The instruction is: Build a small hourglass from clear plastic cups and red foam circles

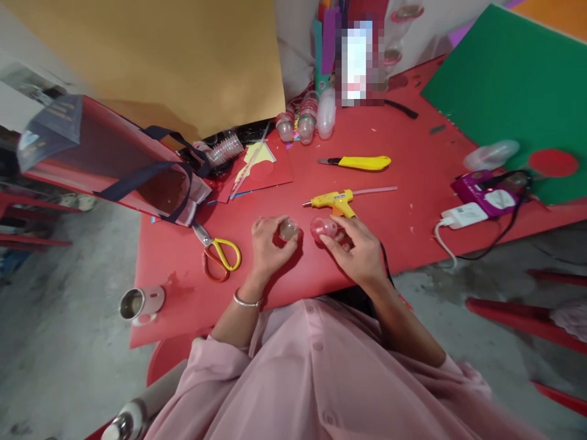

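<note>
On the red surface (413, 208), the left hand (269, 247) clamps its grip round a clear dome (288, 230). The right hand (360, 253) pinches a pink dome (322, 228) at its fingertips, seemingly lying sideways.

Nothing is legible: print on the bag (59, 119) and the purple packet (474, 186) is too blurred.

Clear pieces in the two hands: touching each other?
Apart. Head view: bare red table shows between the left hand's clear piece and the right hand's clear dome.
</note>
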The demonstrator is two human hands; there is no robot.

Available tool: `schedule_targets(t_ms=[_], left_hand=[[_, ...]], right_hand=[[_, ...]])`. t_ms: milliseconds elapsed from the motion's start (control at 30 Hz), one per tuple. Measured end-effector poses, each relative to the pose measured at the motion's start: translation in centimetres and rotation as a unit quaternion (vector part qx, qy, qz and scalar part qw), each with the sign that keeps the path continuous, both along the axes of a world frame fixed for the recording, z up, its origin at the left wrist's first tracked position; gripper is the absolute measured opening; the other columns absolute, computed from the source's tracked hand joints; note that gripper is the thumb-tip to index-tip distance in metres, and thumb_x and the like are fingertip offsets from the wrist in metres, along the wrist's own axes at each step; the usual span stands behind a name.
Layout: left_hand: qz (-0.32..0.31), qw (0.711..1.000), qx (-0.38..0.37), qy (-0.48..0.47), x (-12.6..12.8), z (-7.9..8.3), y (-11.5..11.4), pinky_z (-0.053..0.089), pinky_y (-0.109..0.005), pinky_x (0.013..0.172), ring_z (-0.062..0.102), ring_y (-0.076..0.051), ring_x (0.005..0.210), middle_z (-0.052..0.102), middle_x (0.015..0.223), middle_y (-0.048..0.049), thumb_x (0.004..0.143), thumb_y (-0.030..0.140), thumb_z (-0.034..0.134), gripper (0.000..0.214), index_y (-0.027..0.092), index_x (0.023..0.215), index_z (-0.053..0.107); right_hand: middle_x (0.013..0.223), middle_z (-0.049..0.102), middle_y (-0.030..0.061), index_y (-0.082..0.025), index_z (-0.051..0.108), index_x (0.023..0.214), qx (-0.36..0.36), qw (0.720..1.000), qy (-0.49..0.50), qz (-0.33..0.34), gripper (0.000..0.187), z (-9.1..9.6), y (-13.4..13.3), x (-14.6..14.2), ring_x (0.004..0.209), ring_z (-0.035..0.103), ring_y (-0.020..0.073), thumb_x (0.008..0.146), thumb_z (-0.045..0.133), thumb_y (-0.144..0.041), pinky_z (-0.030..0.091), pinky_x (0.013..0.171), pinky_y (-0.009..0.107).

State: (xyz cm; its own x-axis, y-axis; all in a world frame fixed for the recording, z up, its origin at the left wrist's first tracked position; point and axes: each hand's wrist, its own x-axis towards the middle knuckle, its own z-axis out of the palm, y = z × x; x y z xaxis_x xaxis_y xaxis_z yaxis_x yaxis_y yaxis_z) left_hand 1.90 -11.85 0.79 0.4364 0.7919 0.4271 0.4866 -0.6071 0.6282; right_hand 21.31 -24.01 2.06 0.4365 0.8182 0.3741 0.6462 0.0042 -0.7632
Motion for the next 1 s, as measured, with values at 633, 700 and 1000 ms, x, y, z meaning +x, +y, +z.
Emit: schedule_targets(t_ms=[633,700,1000], left_hand=[[-0.051,0.924,-0.263,-0.275,-0.5,0.3,0.7,0.061,-0.049,0.104,0.075,-0.027,0.117,0.077,0.127,-0.0101,0.082,0.051,0.085,0.047,0.029,0.119,0.066],[-0.054,0.935,-0.232,-0.263,-0.6,0.3,0.7,0.060,-0.050,0.106,0.074,-0.029,0.121,0.076,0.130,-0.0110,0.079,0.048,0.089,0.050,0.028,0.118,0.065],[-0.055,0.971,-0.110,-0.207,-0.7,1.0,0.8,0.054,-0.054,0.114,0.071,-0.031,0.126,0.075,0.129,-0.0130,0.080,0.037,0.089,0.047,0.024,0.120,0.068]], right_hand=[[0.121,0.076,0.0115,-0.024,0.072,0.130,-0.018,1.000,0.020,-0.005,0.040,-0.8,-0.3,0.1,0.089,0.074,0.0231,0.096,0.071,-0.047,0.063,0.084,0.040],[0.122,0.076,0.0114,-0.025,0.072,0.130,-0.018,1.000,0.019,-0.005,0.041,-0.9,-0.3,0.1,0.090,0.074,0.0233,0.096,0.070,-0.048,0.063,0.084,0.040],[0.121,0.076,0.0110,-0.024,0.072,0.130,-0.002,1.000,0.021,0.000,0.039,-1.2,-0.4,0.3,0.093,0.075,0.0240,0.096,0.071,-0.045,0.063,0.090,0.042]])
